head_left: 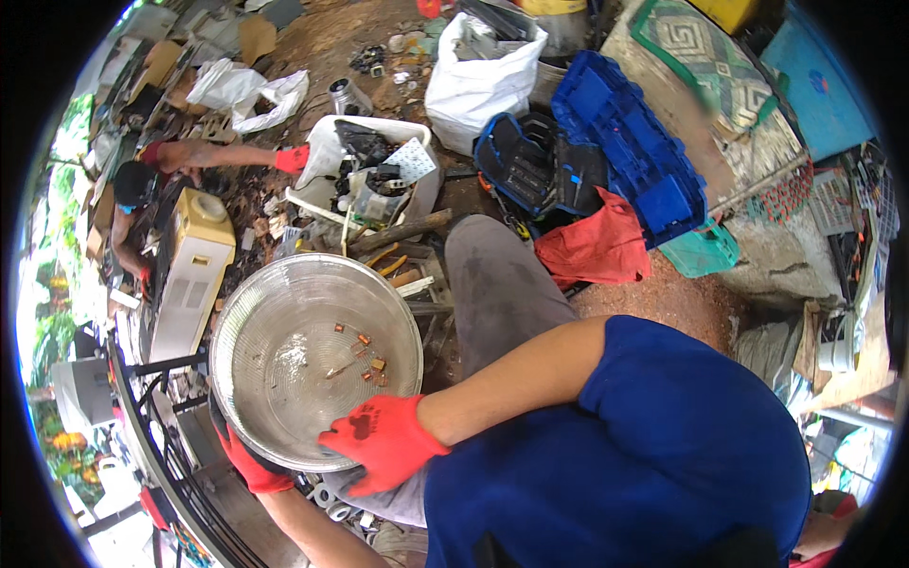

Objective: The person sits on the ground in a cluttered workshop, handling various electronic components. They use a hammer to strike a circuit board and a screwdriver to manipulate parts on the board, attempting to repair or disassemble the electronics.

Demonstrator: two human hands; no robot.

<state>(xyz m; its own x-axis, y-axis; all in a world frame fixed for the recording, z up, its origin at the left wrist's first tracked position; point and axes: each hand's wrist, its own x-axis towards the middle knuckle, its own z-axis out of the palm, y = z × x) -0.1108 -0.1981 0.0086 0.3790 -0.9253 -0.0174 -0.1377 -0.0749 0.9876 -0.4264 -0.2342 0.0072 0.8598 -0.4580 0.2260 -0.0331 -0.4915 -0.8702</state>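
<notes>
On my feed, the metal basin sits at eight o'clock, copper pieces toward its three. My left hand clasps its rim at seven, fingers curled; my right hand overlaps five, finger closure I can't tell.

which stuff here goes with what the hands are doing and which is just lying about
In hand:
- metal bowl
- small copper-coloured pieces inside it
- left hand at its outer side
- right hand at its rim

Lying about:
- white sack
- blue plastic case
- red cloth
</notes>
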